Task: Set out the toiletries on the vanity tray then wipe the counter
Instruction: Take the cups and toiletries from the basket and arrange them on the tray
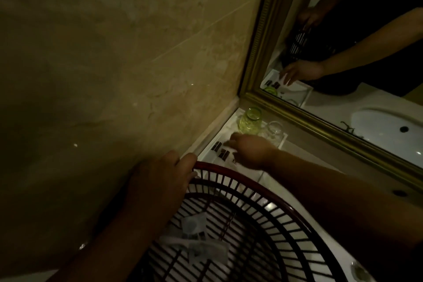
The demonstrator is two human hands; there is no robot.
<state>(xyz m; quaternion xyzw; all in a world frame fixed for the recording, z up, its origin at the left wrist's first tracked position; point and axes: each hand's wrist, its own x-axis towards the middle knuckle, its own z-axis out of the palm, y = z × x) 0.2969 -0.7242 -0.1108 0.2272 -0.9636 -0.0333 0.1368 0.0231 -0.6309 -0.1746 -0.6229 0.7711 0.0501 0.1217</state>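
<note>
A white rectangular vanity tray (230,129) sat on the pale bathroom surface (266,179), pushed into the corner where a beige marbled tile wall (114,52) met a gold-framed mirror (343,135). The tray was partly filled. A green-tinted glass jar (250,121) and a clear glass tumbler (273,131) stood upright at its far end, just beside each other. Two small dark rectangular toiletry items (219,150) lay flat nearer the front, by the wall-side rim.

The right hand (249,151) hovered low over the tray beside the dark items. Its fingers were spread apart, and it held nothing that could be made out (the mirror showed the same splayed fingers). Whether the fingertips touched the items could not be told in the dim light.

The left hand (164,176) gripped the rim of a dark red slatted plastic basket (263,224), its fingers curled over the edge, just in front of the tray. Inside the basket lay several clear-wrapped packets (199,236), not yet set out.

By this showing, the setting-out looked well begun but not finished. The wrapped packets appeared to be what was left to move across. The wiping of the surface seemed not to have started, and no cloth was in view.
</note>
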